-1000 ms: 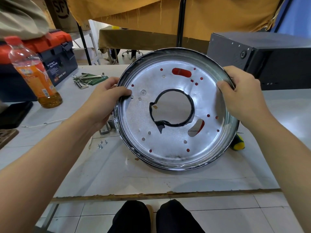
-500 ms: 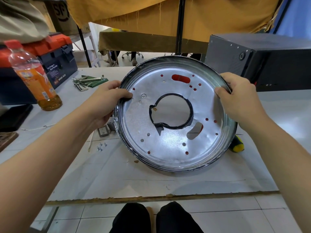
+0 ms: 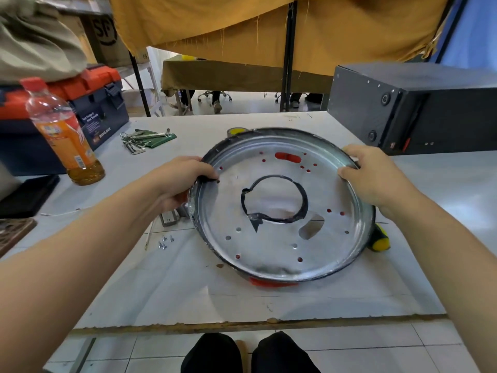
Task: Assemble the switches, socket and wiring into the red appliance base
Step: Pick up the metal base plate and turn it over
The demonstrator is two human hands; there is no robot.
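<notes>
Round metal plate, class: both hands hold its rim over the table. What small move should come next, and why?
Probably lower the plate flat onto the table. The left hand and right hand grip opposite rims, its far edge is tilted up, and red shows beneath its near edge.

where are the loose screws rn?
Head view: the loose screws lie on the white table, left of the round base, just below the left hand.

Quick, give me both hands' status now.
Left hand: grips the left rim of the base.
Right hand: grips the base's right rim.
</notes>
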